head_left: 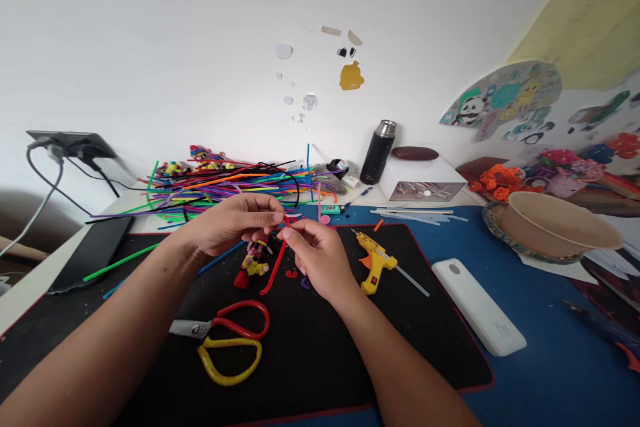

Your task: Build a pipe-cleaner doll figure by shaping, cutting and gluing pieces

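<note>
Both hands meet above the black mat (310,367), pinching a red pipe cleaner (274,271) near its upper end. My left hand (240,223) has its thumb and finger closed on the tip. Close beside it, my right hand (317,253) grips the same strip a little lower, and its free length hangs down toward the mat. Just below my left hand lies a small red, yellow and pink figure (253,263). A small curled red piece (291,274) rests to its right. Scissors (233,340) with one red and one yellow handle lie nearer the front.
Right of the hands lies a yellow glue gun (376,263), then a white power bank (479,307). A heap of coloured pipe cleaners (225,187) and a black thermos (378,152) are along the wall. A beige bowl (560,227) sits at the right.
</note>
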